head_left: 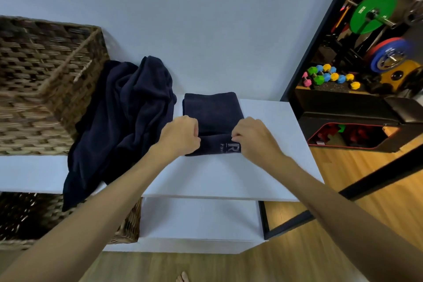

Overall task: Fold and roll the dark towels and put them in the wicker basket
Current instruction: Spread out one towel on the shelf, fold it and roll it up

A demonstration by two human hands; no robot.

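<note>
A person's two bare hands work a folded dark towel (211, 112) on the top of a white shelf unit (274, 121), seen from a head-worn camera. The left hand (179, 136) and the right hand (254, 137) are both closed on the towel's near edge, fingers curled and pinching the cloth, where the fabric is turned over into the start of a roll; pale lettering shows on that turned edge, too small to read. The far end of the towel lies flat on the shelf top.

Just to the left, a heap of loose dark towels (123, 117) lies crumpled, draping over the front edge of the shelf. Touching that heap on its left stands the wicker basket (45, 89), its inside hidden from this angle. A second woven basket (128, 224) sits in a compartment below. At right, a mirror (366, 75) reflects coloured dumbbells (329, 76) and weight plates (372, 12) above a wooden floor (343, 224).
</note>
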